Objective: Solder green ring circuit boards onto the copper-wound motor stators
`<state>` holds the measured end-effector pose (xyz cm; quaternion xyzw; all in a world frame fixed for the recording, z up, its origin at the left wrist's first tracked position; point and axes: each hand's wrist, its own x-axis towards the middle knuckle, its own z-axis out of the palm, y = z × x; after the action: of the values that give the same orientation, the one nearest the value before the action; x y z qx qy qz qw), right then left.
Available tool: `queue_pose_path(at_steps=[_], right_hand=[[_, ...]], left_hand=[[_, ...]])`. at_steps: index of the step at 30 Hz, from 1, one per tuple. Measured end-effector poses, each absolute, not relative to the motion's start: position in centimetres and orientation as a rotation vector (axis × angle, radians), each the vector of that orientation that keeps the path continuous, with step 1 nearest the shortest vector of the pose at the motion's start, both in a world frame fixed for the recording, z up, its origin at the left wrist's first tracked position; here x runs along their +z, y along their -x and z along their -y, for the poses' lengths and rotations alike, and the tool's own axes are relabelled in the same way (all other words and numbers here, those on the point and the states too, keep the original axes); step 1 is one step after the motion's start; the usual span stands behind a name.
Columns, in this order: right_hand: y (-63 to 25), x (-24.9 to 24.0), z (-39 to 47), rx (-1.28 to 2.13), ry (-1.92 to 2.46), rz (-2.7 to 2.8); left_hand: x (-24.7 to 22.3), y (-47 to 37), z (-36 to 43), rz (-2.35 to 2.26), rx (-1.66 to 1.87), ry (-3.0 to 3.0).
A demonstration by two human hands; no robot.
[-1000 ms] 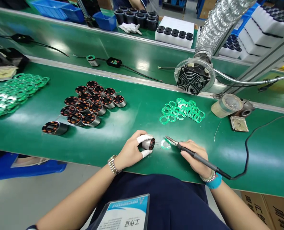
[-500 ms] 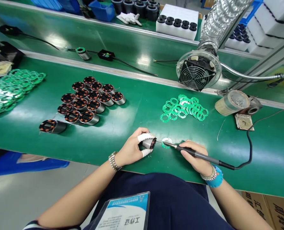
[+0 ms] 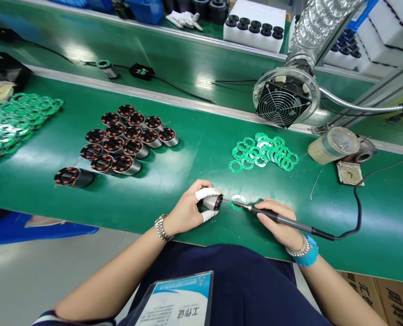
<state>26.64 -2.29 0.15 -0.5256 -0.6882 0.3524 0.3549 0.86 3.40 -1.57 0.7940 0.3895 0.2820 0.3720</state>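
My left hand (image 3: 189, 209), with white finger cots on thumb and forefinger, grips a small wound motor stator (image 3: 212, 202) lying on its side on the green mat (image 3: 174, 181). My right hand (image 3: 279, 222) holds a black soldering iron (image 3: 283, 219) like a pen. Its tip touches a green ring circuit board (image 3: 237, 202) lying flat just right of the stator. A thin wire runs from the stator to the ring.
A cluster of several stators (image 3: 126, 138) and one lone stator (image 3: 72, 176) sit to the left. A pile of green rings (image 3: 264, 151) lies beyond my hands, another pile (image 3: 14, 120) far left. An extractor fan (image 3: 283, 102), solder spool (image 3: 333, 144) and sponge (image 3: 350, 173) stand at the right.
The soldering iron tip came down from above the ring onto the ring's edge. My left hand kept its hold on the stator. The view shifted slightly.
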Motion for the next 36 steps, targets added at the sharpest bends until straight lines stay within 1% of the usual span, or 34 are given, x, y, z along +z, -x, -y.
queue_pose_path(at_steps=[9, 16, 19, 25, 27, 29, 31, 34, 36], right_hand=[[-26.6, 0.4, 2.1, 0.916, 1.321, 1.782], [-28.1, 0.6, 2.5, 0.786, 1.412, 1.709], [-30.0, 1.2, 1.9, 0.584, 1.543, 1.607], [-37.6, 1.6, -2.3, -0.159, 1.684, 1.182], [-39.9, 1.5, -3.7, -0.27, 1.714, 1.19], [-41.0, 1.4, -4.3, -0.237, 1.737, 1.218], [-40.4, 1.3, -4.0, -0.132, 1.737, 1.213], [-36.7, 1.2, -2.3, 0.12, 1.679, 1.31], [-33.5, 1.2, -1.0, 0.304, 1.594, 1.569]], left_hand=[[-1.7, -0.9, -3.4, -1.001, 0.71, -2.038], [-1.4, -1.0, -3.4, -1.014, 0.685, -2.062], [-1.3, -1.0, -3.3, -1.034, 0.66, -2.092], [-1.5, -1.0, -3.3, -1.03, 0.676, -2.144], [-1.7, -1.0, -3.3, -1.02, 0.682, -2.145], [-1.7, -1.0, -3.3, -1.025, 0.672, -2.138], [-1.6, -1.0, -3.3, -1.037, 0.654, -2.125], [-1.3, -1.0, -3.1, -1.067, 0.647, -2.088], [-1.1, -1.2, -3.1, -1.087, 0.658, -2.036]])
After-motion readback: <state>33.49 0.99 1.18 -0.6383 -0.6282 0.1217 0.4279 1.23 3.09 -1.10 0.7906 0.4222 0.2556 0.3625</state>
